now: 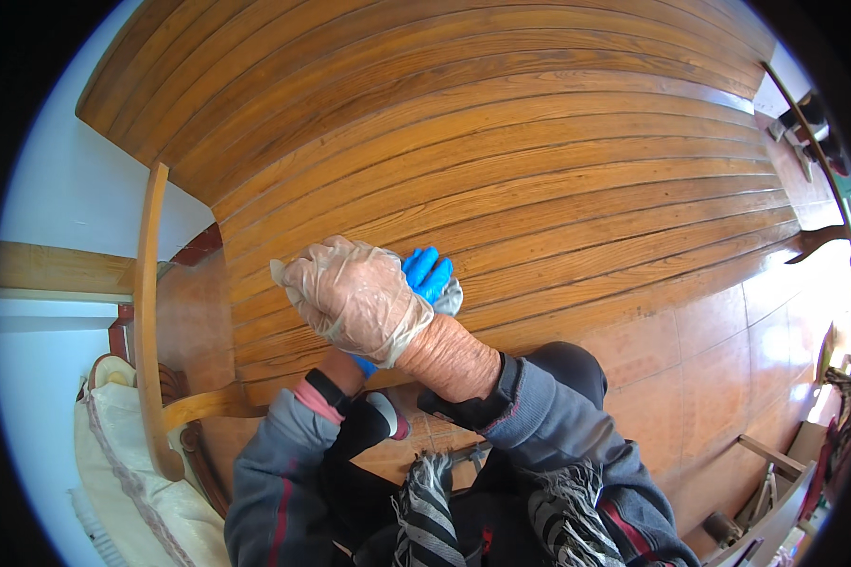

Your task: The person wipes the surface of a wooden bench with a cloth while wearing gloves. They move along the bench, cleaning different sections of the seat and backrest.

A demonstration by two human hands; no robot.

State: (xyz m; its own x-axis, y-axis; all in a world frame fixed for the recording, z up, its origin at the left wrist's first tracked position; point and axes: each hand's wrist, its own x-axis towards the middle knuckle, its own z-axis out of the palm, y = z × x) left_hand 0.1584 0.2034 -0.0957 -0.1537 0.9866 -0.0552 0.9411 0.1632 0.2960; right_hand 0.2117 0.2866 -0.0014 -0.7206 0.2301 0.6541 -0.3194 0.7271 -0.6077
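Note:
In front of me is a slatted wooden bench (pixel 539 212). My right hand (pixel 354 298), in a loose clear plastic glove, crosses over my left at the bench's near left part. Its fingers are curled, and whether anything is inside them is hidden. My left hand (pixel 427 275) wears a blue glove and is mostly covered by the right; only its fingers and a bit near the wrist show. A bunched light grey cloth (pixel 449 298) pokes out beneath the blue fingers, against the slats.
The bench's wooden armrest (pixel 150 312) rises at the left, beside a chair or seat with a pale cover (pixel 124 453). Reddish floor tiles (pixel 645 397) lie at the near right. A wooden frame and other items (pixel 772 489) stand at the lower right. A glass-like table edge (pixel 815 145) shows far right.

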